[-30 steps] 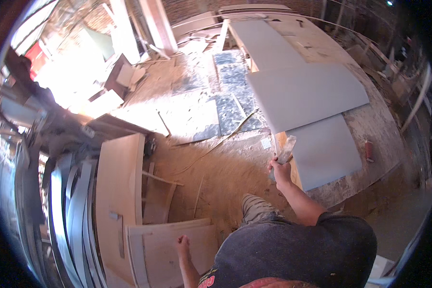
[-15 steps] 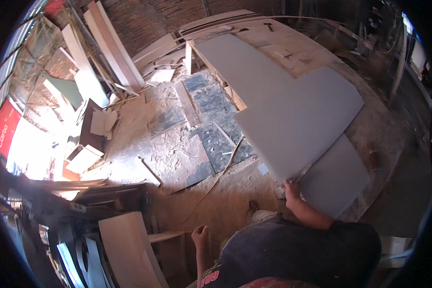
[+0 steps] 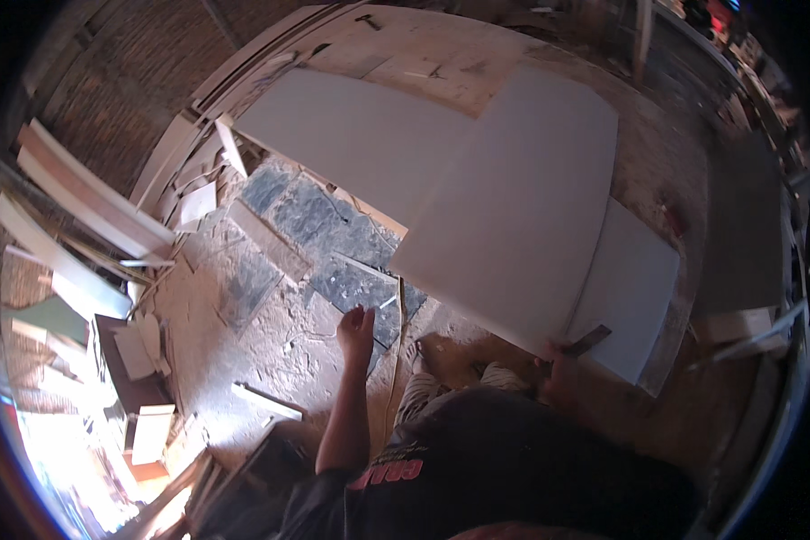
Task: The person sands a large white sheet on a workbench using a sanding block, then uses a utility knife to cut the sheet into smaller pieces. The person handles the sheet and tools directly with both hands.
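My right hand (image 3: 559,367) is closed round a flat-bladed hand tool (image 3: 590,340) at the near edge of the work table. The dark, rectangular blade points right, over a small pale grey panel (image 3: 628,283); whether it touches cannot be told. Just beyond that hand lies the near corner of a large pale grey panel (image 3: 522,198). A further grey panel (image 3: 351,144) extends to the far left. My left hand (image 3: 356,329) is raised over the floor, left of the table, with its fingers curled together. Anything inside them is too small or hidden to make out.
A hammer (image 3: 367,21) rests at the table's far end, and a red object (image 3: 673,219) near its right side. A cable (image 3: 394,360) trails over the dusty floor beside my feet. Boards (image 3: 90,198) lean at the left; a wood strip (image 3: 267,401) lies nearer.
The view has turned, and the panels appear rotated. My left hand has risen from low beside my body to out in front. The blade in my right hand now points more to the right.
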Motion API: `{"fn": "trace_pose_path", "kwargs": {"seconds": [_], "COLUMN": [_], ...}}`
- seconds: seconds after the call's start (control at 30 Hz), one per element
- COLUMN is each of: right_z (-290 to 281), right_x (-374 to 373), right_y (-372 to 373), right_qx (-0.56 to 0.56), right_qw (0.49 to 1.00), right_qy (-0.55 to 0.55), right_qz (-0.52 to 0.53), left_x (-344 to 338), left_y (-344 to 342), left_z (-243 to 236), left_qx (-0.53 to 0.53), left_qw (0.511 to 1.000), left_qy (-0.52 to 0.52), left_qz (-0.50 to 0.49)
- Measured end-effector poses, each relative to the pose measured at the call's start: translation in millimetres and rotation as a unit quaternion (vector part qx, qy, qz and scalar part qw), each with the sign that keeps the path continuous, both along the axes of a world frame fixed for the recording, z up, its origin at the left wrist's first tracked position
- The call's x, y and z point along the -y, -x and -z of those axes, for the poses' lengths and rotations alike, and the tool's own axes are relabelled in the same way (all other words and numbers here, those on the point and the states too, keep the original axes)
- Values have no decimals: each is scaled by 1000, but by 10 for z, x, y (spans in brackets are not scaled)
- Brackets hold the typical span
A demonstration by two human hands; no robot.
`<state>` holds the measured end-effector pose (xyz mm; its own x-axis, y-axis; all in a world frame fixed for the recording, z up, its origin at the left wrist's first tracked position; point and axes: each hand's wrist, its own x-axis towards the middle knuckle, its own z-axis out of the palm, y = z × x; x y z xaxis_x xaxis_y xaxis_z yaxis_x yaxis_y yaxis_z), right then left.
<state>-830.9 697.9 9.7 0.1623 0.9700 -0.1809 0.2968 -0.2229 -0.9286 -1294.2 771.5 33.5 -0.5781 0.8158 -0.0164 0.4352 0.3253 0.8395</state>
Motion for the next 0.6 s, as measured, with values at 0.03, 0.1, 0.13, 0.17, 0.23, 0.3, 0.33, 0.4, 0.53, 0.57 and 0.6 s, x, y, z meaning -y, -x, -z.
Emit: {"fn": "trace_pose_path", "kwargs": {"seconds": [0.03,0.1,0.13,0.17,0.23,0.3,0.33,0.4,0.53,0.57,0.6], "right_z": [-23,192,354,488,424,-5,100,397,363,393,415], "right_x": [-8,101,147,194,243,141,173,103,-75,-65,-41], "right_y": [140,139,210,291,497,797,803,788,818,821,811], "right_qx": [17,83,105,124,235,417,342,117,-439,-437,-432], "right_qw": [1000,994,990,986,960,885,915,955,761,768,775], "right_qy": [-22,-51,-65,-78,-121,-173,-155,-101,20,-8,-36], "right_qz": [-1,58,69,77,96,111,149,255,477,469,459], "left_x": [-328,-1142,-1375,-1571,-1936,-2101,-2158,-2342,-2396,-2404,-2403], "left_y": [122,-47,24,105,118,21,18,46,-22,-71,-122], "left_z": [125,-225,-107,87,302,316,395,572,626,594,561], "left_qx": [9,-15,21,56,151,285,344,450,521,510,499], "left_qw": [1000,973,969,963,936,884,860,805,755,757,758], "left_qy": [-5,146,126,106,150,217,212,207,218,229,238], "left_qz": [21,178,212,243,281,302,313,328,333,339,345]}}
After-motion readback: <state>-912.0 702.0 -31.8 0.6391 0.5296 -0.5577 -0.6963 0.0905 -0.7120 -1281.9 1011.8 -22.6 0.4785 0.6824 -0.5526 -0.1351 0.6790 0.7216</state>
